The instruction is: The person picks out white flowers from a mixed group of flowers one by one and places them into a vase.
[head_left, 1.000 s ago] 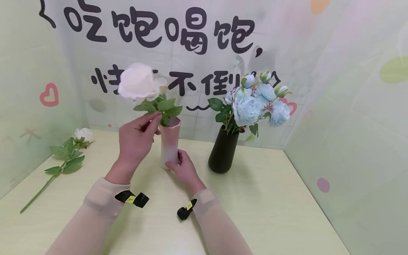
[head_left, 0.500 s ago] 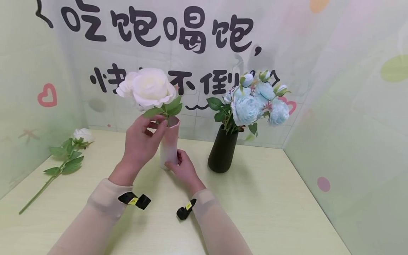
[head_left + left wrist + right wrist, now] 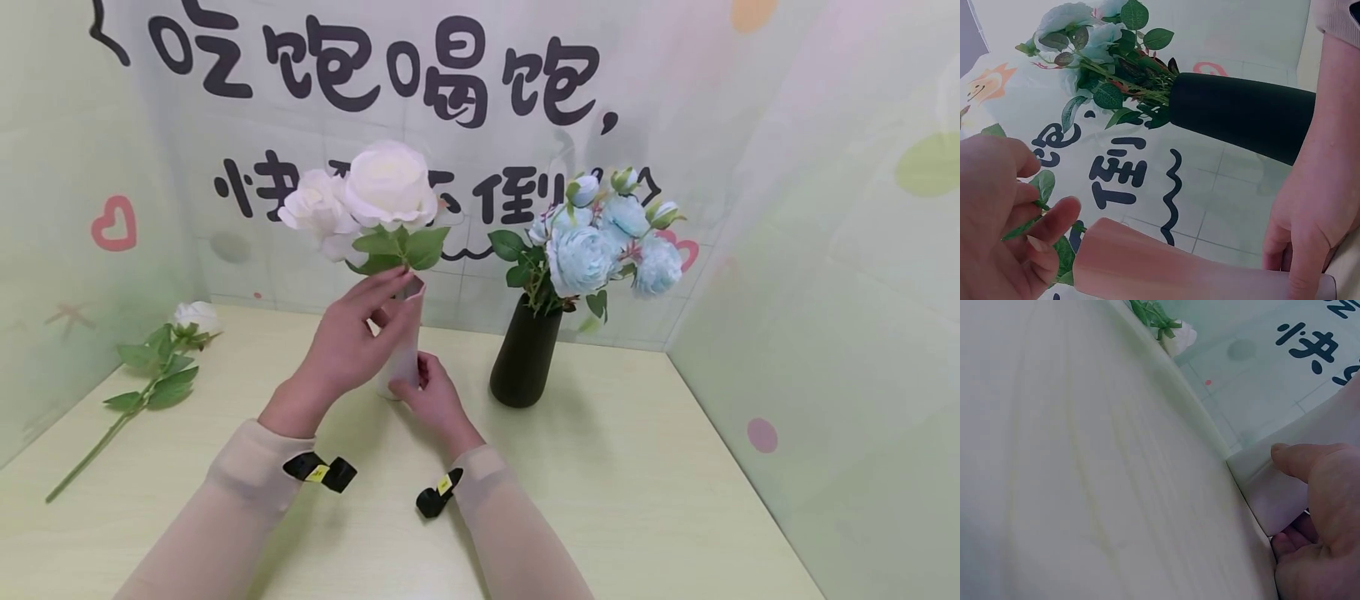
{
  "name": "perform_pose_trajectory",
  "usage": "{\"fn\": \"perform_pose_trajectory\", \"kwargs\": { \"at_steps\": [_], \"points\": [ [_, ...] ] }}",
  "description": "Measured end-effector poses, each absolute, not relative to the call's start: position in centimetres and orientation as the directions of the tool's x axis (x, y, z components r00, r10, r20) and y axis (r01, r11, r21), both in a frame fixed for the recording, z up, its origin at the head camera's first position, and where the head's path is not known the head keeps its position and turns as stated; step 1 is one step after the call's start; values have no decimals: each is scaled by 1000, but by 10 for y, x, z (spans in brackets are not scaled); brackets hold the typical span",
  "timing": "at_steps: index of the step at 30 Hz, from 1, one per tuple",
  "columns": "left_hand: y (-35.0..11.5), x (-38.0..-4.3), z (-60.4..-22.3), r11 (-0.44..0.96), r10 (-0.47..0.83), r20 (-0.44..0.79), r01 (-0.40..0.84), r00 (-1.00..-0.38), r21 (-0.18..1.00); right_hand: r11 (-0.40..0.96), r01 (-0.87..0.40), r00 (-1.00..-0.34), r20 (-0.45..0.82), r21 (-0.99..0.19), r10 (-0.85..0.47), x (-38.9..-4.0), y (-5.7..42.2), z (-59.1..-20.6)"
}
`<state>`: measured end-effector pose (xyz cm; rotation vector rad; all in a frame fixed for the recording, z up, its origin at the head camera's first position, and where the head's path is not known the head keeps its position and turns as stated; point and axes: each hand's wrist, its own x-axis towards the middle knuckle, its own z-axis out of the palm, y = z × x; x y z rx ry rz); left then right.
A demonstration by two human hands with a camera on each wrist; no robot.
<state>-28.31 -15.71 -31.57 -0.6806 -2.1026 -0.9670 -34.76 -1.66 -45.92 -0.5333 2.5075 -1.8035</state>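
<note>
A pink-and-white vase (image 3: 405,358) stands upright on the table, with white roses (image 3: 390,183) above its mouth. One large bloom faces forward; a second lies to its left. Green leaves (image 3: 401,246) hang just over the rim. My left hand (image 3: 345,337) is beside the vase's mouth, its fingertips reaching the leaves and stem. In the left wrist view its fingers (image 3: 1066,215) are spread loosely around the leaves, not pinched together. Low down, my right hand (image 3: 437,400) grips the vase near its base, thumb in front. The stem inside the vase is hidden.
A black vase (image 3: 525,358) with pale blue flowers (image 3: 588,258) stands to the right. At the left, a single white rose (image 3: 197,317) with a long stem lies on the table (image 3: 637,500). Printed fabric walls (image 3: 840,292) enclose the back and sides.
The large white bloom has risen and moved right, toward upright over the vase. My left hand has followed it rightward and its fingers have loosened from the stem. My right hand has stayed put.
</note>
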Motion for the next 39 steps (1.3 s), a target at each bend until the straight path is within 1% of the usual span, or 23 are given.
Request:
{"fn": "perform_pose_trajectory", "kwargs": {
  "at_steps": [6,9,11,15,20,24,26,27,29,35,37,39],
  "points": [
    [-158,-288,-320,581,231,658,644,-717,498,275,-274,-940,198,-922,-276,-350,-16,-463],
    [-158,-291,-325,591,261,608,622,-750,513,272,-277,-940,201,-922,-276,-350,-16,-464],
    [-158,-292,-327,587,269,619,635,-738,502,270,-278,-940,202,-922,-276,-349,-16,-463],
    [-158,-292,-327,577,225,711,680,-666,454,274,-280,-939,204,-920,-275,-348,-16,-461],
    [-159,-290,-323,580,136,828,722,-544,379,273,-272,-942,198,-923,-271,-346,-17,-459],
    [-157,-289,-319,568,123,897,771,-425,288,279,-260,-945,184,-925,-271,-346,-17,-459],
    [-156,-289,-318,560,126,912,787,-391,260,278,-261,-945,186,-925,-270,-347,-17,-459],
    [-155,-288,-318,557,128,914,790,-385,254,276,-264,-944,188,-924,-271,-347,-17,-460],
    [-155,-289,-318,553,138,909,792,-394,259,271,-270,-942,195,-924,-272,-348,-17,-460],
    [-156,-290,-322,557,181,847,762,-499,330,269,-267,-943,193,-925,-271,-350,-17,-461],
    [-157,-291,-323,553,185,843,763,-505,336,278,-263,-945,188,-924,-268,-350,-18,-461],
    [-159,-291,-322,539,187,853,776,-488,326,288,-260,-946,185,-922,-265,-350,-18,-460]
  ]
}}
